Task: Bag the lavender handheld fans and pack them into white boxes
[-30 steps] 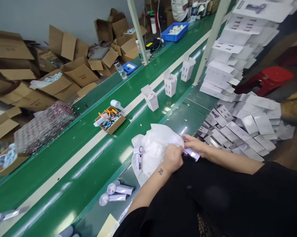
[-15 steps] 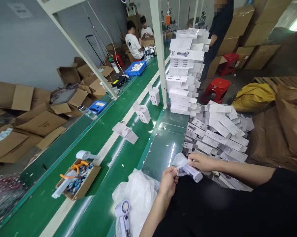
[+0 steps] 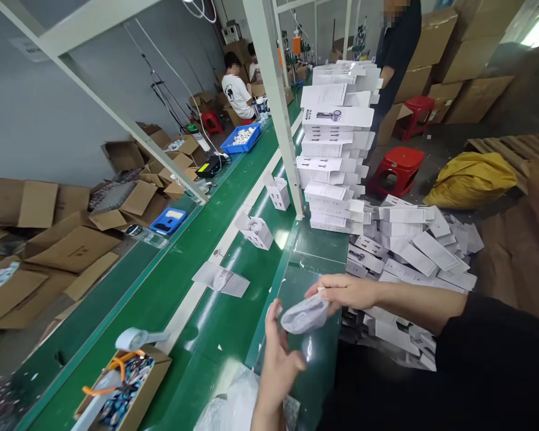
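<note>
My right hand (image 3: 347, 291) grips one end of a handheld fan (image 3: 305, 313) wrapped in a translucent plastic bag, above the green bench edge. My left hand (image 3: 279, 359) is open just left of the fan, thumb and fingers apart; I see no grip on the bag. Below it lies a pile of clear plastic bags (image 3: 233, 402), partly hidden by that forearm. On the green conveyor ahead, an open white carton (image 3: 227, 280) lies tilted, with a rounded item showing inside. Beyond it stand two more open cartons, one (image 3: 256, 232) nearer and one (image 3: 278, 194) farther.
A white post (image 3: 276, 108) rises beside a tall stack of flat cartons (image 3: 336, 146); more cartons (image 3: 413, 239) heap at right. A cardboard box of small parts (image 3: 155, 377) with orange-handled pliers (image 3: 124, 368) sits at lower left. Red stools (image 3: 397, 167) and several people are farther back.
My right hand has lifted the bagged fan and moved it left over the bench. The left hand has let go of the bag and spread open. The view has shifted.
</note>
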Motion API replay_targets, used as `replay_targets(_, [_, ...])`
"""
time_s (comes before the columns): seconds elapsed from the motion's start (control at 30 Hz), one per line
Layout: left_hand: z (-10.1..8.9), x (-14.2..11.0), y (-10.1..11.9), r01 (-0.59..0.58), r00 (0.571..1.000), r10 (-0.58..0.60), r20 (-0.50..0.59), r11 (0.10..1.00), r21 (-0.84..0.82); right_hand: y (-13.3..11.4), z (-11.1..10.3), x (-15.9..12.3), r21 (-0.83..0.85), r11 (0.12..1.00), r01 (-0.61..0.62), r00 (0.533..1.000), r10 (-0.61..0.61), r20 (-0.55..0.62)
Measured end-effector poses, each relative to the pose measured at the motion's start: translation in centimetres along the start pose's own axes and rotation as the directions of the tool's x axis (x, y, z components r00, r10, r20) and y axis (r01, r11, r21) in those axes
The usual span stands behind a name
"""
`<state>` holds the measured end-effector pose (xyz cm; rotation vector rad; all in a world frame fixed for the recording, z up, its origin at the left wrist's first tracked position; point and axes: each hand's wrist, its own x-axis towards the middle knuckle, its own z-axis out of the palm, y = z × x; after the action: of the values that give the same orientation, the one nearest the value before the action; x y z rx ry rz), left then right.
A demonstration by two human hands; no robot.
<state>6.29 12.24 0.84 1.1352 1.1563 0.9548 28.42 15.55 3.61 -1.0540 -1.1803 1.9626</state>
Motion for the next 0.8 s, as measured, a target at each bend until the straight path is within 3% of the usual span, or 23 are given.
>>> replay_targets(0.07, [0.6, 1.0, 0.1, -0.023, 1.0, 0.021, 0.017, 0.991, 0.132, 0.8, 1.0, 1.7, 0.089, 0.995, 0.044, 0.999, -0.042, -0.031])
replay_targets(0.17, [1.9, 2.9, -0.1, 0.016, 0.994, 0.001, -0.109, 0.988, 0.151, 1.6, 1.1, 3.6, 0.012, 0.996, 0.083, 0.996, -0.084, 0.027])
replay_targets(0.2, [2.1, 3.4, -0.2, 0.006, 0.991, 0.016, -0.132, 0.986, 0.167, 1.6, 0.1, 4.0, -0.016, 0.996, 0.089, 0.995, -0.088, 0.037])
replay_targets(0.23, [2.2, 3.8, -0.4, -0.018, 0.99, 0.045, -0.131, 0.979, 0.203, 1.5, -1.4, 4.3, -0.024, 0.994, 0.106, 0.994, -0.106, -0.027])
replay_targets(0.27, [2.1, 4.0, -0.5, -0.049, 0.989, 0.082, -0.12, 0.967, 0.25, 1.1, -3.6, 4.7, -0.016, 0.991, 0.133, 0.975, -0.134, -0.179])
replay_targets(0.3, [1.9, 4.0, -0.7, -0.074, 0.987, 0.113, -0.118, 0.952, 0.296, 0.6, -6.2, 5.0, -0.009, 0.983, 0.182, 0.902, -0.17, -0.398])
replay_targets(0.33, [1.7, 3.8, -1.0, -0.082, 0.982, 0.133, -0.132, 0.94, 0.331, 0.1, -9.1, 5.5, -0.014, 0.971, 0.238, 0.72, -0.185, -0.669])
replay_targets(0.37, [1.4, 3.4, -1.2, -0.075, 0.977, 0.141, -0.163, 0.932, 0.354, -0.5, -12.1, 6.1, -0.008, 0.964, 0.266, 0.51, -0.148, -0.847])
replay_targets(0.4, [1.1, 3.0, -1.4, -0.062, 0.969, 0.145, -0.203, 0.929, 0.366, -1.1, -14.8, 6.9, 0.013, 0.959, 0.282, 0.383, -0.1, -0.918])
replay_targets(0.43, [0.9, 2.6, -1.6, -0.053, 0.959, 0.15, -0.241, 0.929, 0.367, -1.5, -17.2, 7.7, 0.045, 0.956, 0.291, 0.355, -0.064, -0.933])
replay_targets(0.47, [0.6, 2.2, -1.8, -0.046, 0.951, 0.15, -0.27, 0.933, 0.357, -2.0, -19.1, 8.5, 0.06, 0.958, 0.281, 0.356, -0.046, -0.933])
replay_targets(0.57, [0.0, 1.2, -2.5, 0.012, 0.95, 0.053, -0.309, 0.979, 0.205, -2.6, -21.7, 10.4, 0.041, 0.968, 0.247, 0.378, -0.058, -0.924])
replay_targets(0.67, [-1.4, 0.5, -3.2, 0.086, 0.941, -0.12, -0.317, 0.989, -0.118, -2.1, -20.8, 9.6, -0.052, 0.973, 0.224, 0.296, -0.119, -0.948])
replay_targets(0.73, [-3.0, 0.0, -3.3, 0.067, 0.911, -0.182, -0.371, 0.951, -0.303, -0.9, -19.0, 7.7, -0.248, 0.96, 0.128, 0.266, -0.274, -0.924])
replay_targets(0.77, [-4.0, -0.3, -3.2, 0.04, 0.886, -0.2, -0.417, 0.931, -0.362, 0.0, -17.7, 6.7, -0.387, 0.92, 0.052, 0.279, -0.386, -0.879])
replay_targets(0.8, [-4.9, -0.6, -2.9, 0.013, 0.857, -0.219, -0.466, 0.914, -0.405, 1.1, -16.2, 5.8, -0.529, 0.848, -0.021, 0.321, -0.495, -0.807])
